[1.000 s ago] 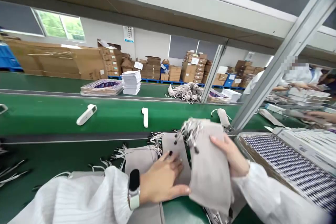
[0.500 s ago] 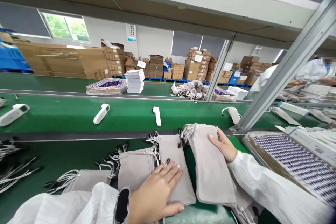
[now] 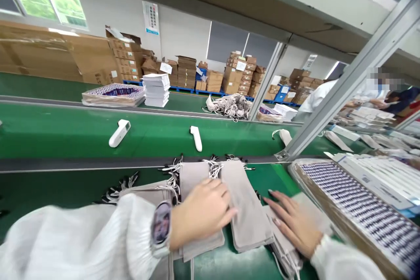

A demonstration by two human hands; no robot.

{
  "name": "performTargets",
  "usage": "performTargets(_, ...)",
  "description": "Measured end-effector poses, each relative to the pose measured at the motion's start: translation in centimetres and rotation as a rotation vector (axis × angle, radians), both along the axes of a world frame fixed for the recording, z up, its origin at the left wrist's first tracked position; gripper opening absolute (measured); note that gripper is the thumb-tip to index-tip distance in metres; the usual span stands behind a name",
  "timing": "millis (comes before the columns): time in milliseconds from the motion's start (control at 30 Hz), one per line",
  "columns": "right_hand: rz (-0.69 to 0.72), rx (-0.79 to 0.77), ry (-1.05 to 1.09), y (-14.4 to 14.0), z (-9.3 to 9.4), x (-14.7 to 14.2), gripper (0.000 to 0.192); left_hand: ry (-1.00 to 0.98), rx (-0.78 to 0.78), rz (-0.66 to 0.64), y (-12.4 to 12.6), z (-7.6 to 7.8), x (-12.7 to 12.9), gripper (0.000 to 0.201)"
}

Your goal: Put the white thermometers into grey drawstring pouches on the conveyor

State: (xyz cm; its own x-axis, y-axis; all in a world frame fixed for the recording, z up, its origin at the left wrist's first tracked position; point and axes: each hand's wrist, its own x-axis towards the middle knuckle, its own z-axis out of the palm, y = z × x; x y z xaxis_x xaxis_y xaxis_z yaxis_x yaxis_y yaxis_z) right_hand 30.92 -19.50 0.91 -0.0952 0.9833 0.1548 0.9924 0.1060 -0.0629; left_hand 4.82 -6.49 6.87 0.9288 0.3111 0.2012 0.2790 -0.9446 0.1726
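Left hand (image 3: 200, 214) lies flat, fingers spread, on the grey pouches (image 3: 244, 203); right hand (image 3: 293, 221) beside them, open, holding nothing. Best square the edges gently.

Pouches (image 3: 244, 210) on table (image 3: 65, 188); thermometers (image 3: 119, 133) on conveyor (image 3: 65, 133) behind; tray (image 3: 357, 210) right.

Two white thermometers (image 3: 119, 133) on the belt beyond the hands, three grey pouch stacks (image 3: 244, 203) under the hands, one paper stack (image 3: 156, 89) farther off.

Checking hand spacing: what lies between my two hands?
In the head view, a flat grey fabric drawstring pouch lies between the left hand and the right hand.
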Motion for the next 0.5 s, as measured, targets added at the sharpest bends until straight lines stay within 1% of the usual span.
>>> performTargets(33, -0.052, 0.029, -0.057, -1.3, -1.0, -0.1, 0.041, -0.062, 0.011, -0.065, 0.3, -0.3, 1.2, 0.036)
performTargets(100, -0.168, 0.105, -0.150, -3.5, -2.6, -0.3, 0.041, -0.130, -0.011, -0.179, 0.9, -1.7, 3.0, 0.046)
performTargets(133, -0.225, 0.143, -0.187, -4.3, -3.2, -0.3, 0.041, -0.129, -0.047, -0.187, 1.2, -2.6, 3.6, 0.050)
performTargets(167, -0.273, 0.178, -0.217, -5.0, -3.5, -0.3, 0.039, -0.118, -0.092, -0.168, 1.4, -3.5, 3.9, 0.051)
performTargets(233, -0.338, 0.208, -0.258, -5.6, -3.5, -0.2, 0.036, -0.097, -0.165, -0.126, 1.5, -5.0, 3.8, 0.051)
performTargets(267, -0.359, 0.196, -0.272, -5.6, -3.3, 0.0, 0.034, -0.091, -0.186, -0.112, 1.5, -5.4, 3.5, 0.051)
performTargets(333, -0.398, 0.133, -0.310, -4.7, -2.4, 0.3, 0.031, -0.080, -0.193, -0.102, 1.2, -5.6, 2.8, 0.050)
performTargets(400, -0.472, 0.045, -0.358, -2.8, -1.3, 0.7, 0.030, -0.052, -0.161, -0.083, 1.0, -4.9, 2.4, 0.049)
performTargets(433, -0.530, -0.007, -0.374, -1.5, -0.6, 0.9, 0.030, -0.028, -0.132, -0.070, 1.0, -4.5, 2.4, 0.048)
performTargets(500, -0.688, -0.129, -0.370, 1.7, 1.2, 0.9, 0.030, 0.020, -0.074, -0.046, 1.3, -3.6, 2.9, 0.038)
